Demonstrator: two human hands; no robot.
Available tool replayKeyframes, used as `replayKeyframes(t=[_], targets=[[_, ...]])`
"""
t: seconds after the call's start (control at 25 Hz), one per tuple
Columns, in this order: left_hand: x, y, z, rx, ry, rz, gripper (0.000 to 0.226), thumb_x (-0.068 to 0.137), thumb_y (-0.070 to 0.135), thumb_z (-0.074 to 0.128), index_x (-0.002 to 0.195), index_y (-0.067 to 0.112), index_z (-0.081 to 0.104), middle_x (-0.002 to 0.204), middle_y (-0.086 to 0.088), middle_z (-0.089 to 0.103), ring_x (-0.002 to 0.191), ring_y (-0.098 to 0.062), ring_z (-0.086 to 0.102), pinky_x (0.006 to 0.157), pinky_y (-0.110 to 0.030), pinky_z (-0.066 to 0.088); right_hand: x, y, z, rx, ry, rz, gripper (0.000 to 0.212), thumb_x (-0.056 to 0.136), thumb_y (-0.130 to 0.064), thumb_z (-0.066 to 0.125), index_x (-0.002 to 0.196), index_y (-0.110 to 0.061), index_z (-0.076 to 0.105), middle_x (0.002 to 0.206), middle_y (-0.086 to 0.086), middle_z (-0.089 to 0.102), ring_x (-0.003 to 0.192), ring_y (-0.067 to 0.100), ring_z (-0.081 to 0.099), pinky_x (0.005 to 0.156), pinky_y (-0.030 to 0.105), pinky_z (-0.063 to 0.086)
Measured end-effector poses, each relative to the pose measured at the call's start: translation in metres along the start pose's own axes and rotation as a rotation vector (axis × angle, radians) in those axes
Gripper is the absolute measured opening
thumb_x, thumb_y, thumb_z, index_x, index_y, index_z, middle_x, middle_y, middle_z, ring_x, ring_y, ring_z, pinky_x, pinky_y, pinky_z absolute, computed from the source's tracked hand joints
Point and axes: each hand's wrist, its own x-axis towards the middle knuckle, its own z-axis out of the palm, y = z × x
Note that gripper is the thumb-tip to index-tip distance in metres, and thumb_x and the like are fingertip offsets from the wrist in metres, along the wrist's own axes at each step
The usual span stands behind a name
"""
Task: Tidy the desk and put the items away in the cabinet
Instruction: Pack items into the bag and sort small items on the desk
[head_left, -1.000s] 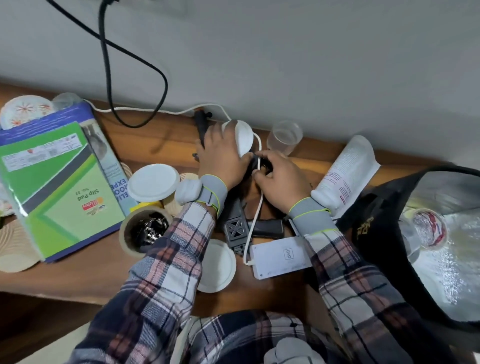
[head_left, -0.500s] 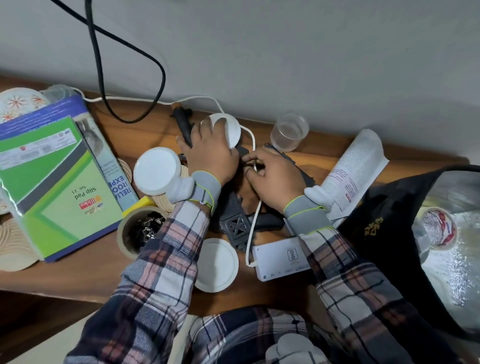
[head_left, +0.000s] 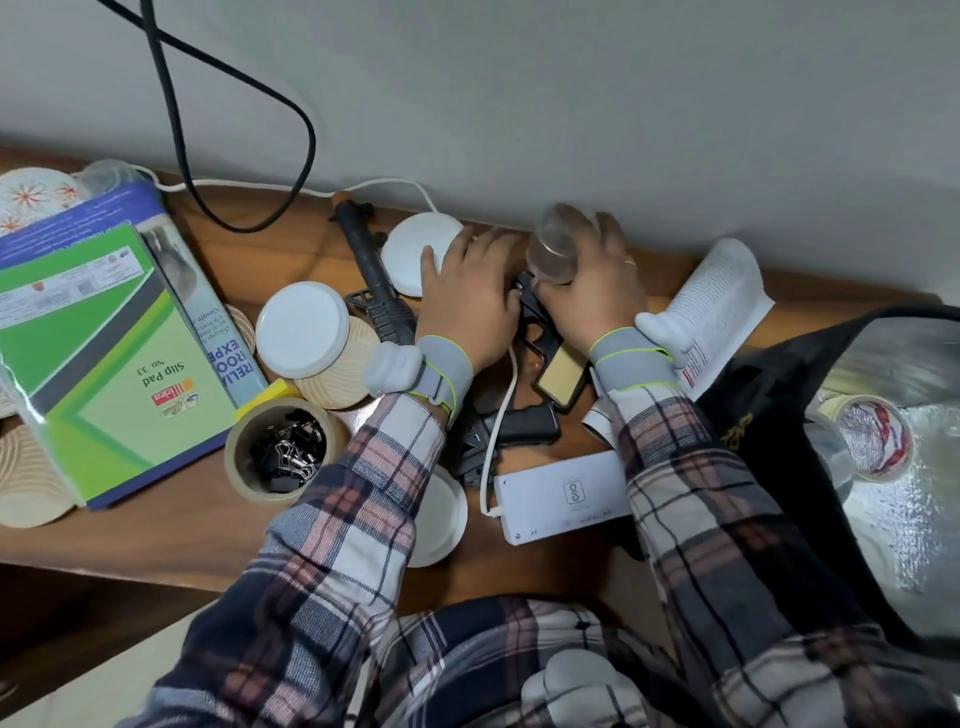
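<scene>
Desk (head_left: 171, 540) along the wall, crowded end to end — both hands busy mid-surface.

Far right, black bag (head_left: 769, 384) with a silvery lining, gaping open at the desk's end; far left, green slip pad (head_left: 104, 353) stacked on a blue book (head_left: 78, 218). Open paperback (head_left: 722, 306) against the wall, beside the right wrist. Long black toy gun (head_left: 371, 270) stretched from the wall toward the near edge, partly under the left hand (head_left: 467, 296) — palm down, fingers fairly straight, tips at the rim of a white disc (head_left: 421, 249), gripping nothing. Right hand (head_left: 597, 291) just beside it, fingers wrapped round a clear cup (head_left: 553, 249), tipped on its side above a black pistol (head_left: 535, 317). White charger box (head_left: 561, 493) near the front edge, white cable (head_left: 497, 421) running from it. Tape roll (head_left: 280, 452) full of binder clips left of the left sleeve, white lid (head_left: 301, 327) just behind.
</scene>
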Motion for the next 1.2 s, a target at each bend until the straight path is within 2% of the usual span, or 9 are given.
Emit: replayKeyframes(t=[0.12, 0.28, 0.44, 0.52, 0.64, 0.72, 0.84, 1.08, 1.2], targets=[[-0.007, 0.005, 0.01, 0.029, -0.048, 0.017, 0.056, 0.093, 0.028, 0.052, 0.147, 0.026, 0.036, 0.158, 0.005, 0.031, 0.148, -0.021, 0.018, 0.117, -0.059, 0.011, -0.009, 0.006, 0.008, 0.073, 0.093, -0.014, 0.062, 0.081, -0.032, 0.067, 0.138, -0.032, 0.042, 0.135, 0.007, 0.046, 0.111, 0.042, 0.056, 0.089, 0.041, 0.047], [-0.01, 0.007, 0.009, 0.04, -0.069, 0.035, 0.057, 0.093, 0.029, 0.051, 0.148, 0.026, 0.036, 0.153, 0.007, 0.039, 0.148, -0.023, 0.016, 0.116, -0.061, 0.011, -0.012, 0.002, 0.005, 0.168, 0.118, -0.004, 0.055, 0.081, -0.028, 0.069, 0.128, -0.021, 0.043, 0.13, 0.005, 0.051, 0.109, 0.039, 0.058, 0.082, 0.04, 0.046], [-0.015, 0.008, -0.001, -0.068, -0.033, 0.022, 0.064, 0.094, 0.028, 0.052, 0.152, 0.017, 0.028, 0.151, -0.01, 0.041, 0.15, -0.024, 0.014, 0.119, -0.055, 0.012, -0.021, -0.009, -0.007, 0.261, 0.228, 0.017, 0.054, 0.081, -0.034, 0.068, 0.125, -0.017, 0.043, 0.124, 0.008, 0.05, 0.104, 0.039, 0.059, 0.08, 0.041, 0.046], [-0.027, 0.01, -0.009, -0.161, 0.033, 0.016, 0.073, 0.095, 0.031, 0.055, 0.154, 0.009, 0.02, 0.151, -0.015, 0.04, 0.146, -0.027, 0.026, 0.117, -0.047, 0.021, -0.031, -0.018, -0.016, 0.344, 0.239, -0.013, 0.057, 0.079, -0.04, 0.067, 0.125, -0.018, 0.042, 0.124, 0.007, 0.051, 0.103, 0.037, 0.059, 0.079, 0.04, 0.047], [-0.04, 0.005, -0.028, -0.307, 0.106, -0.013, 0.073, 0.094, 0.033, 0.057, 0.155, 0.015, 0.021, 0.135, -0.011, 0.059, 0.125, -0.029, 0.052, 0.097, -0.038, 0.043, -0.045, -0.039, -0.022, 0.45, 0.177, -0.065, 0.057, 0.08, -0.043, 0.067, 0.125, -0.02, 0.04, 0.128, 0.006, 0.052, 0.106, 0.032, 0.059, 0.081, 0.036, 0.045], [-0.063, 0.001, -0.041, -0.373, 0.165, -0.062, 0.069, 0.092, 0.034, 0.058, 0.153, 0.023, 0.026, 0.129, -0.005, 0.064, 0.118, -0.027, 0.06, 0.095, -0.041, 0.048, -0.063, -0.053, -0.026, 0.537, 0.109, -0.12, 0.055, 0.082, -0.04, 0.067, 0.125, -0.019, 0.04, 0.129, 0.006, 0.053, 0.108, 0.03, 0.058, 0.081, 0.032, 0.043], [-0.092, 0.002, -0.052, -0.501, 0.208, -0.143, 0.069, 0.09, 0.025, 0.064, 0.151, 0.023, 0.031, 0.134, -0.002, 0.061, 0.116, -0.022, 0.063, 0.098, -0.042, 0.049, -0.083, -0.065, -0.029, 0.657, 0.022, -0.15, 0.052, 0.085, -0.034, 0.067, 0.125, -0.015, 0.039, 0.127, 0.01, 0.055, 0.112, 0.03, 0.056, 0.091, 0.037, 0.045], [-0.161, 0.024, -0.048, -0.578, 0.355, -0.25, 0.069, 0.087, 0.019, 0.066, 0.147, 0.021, 0.032, 0.132, -0.006, 0.059, 0.112, -0.022, 0.063, 0.095, -0.044, 0.052, -0.134, -0.055, -0.037, 0.649, -0.153, -0.271, 0.05, 0.085, -0.044, 0.067, 0.118, -0.022, 0.036, 0.123, 0.009, 0.058, 0.101, 0.033, 0.062, 0.086, 0.041, 0.05], [-0.196, 0.047, -0.039, -0.578, 0.35, -0.293, 0.066, 0.083, 0.027, 0.064, 0.141, 0.026, 0.032, 0.127, -0.001, 0.062, 0.108, -0.021, 0.065, 0.091, -0.046, 0.054, -0.161, -0.036, -0.041, 0.684, -0.226, -0.277, 0.052, 0.085, -0.049, 0.067, 0.116, -0.023, 0.035, 0.121, 0.007, 0.059, 0.1, 0.034, 0.062, 0.086, 0.042, 0.051]])
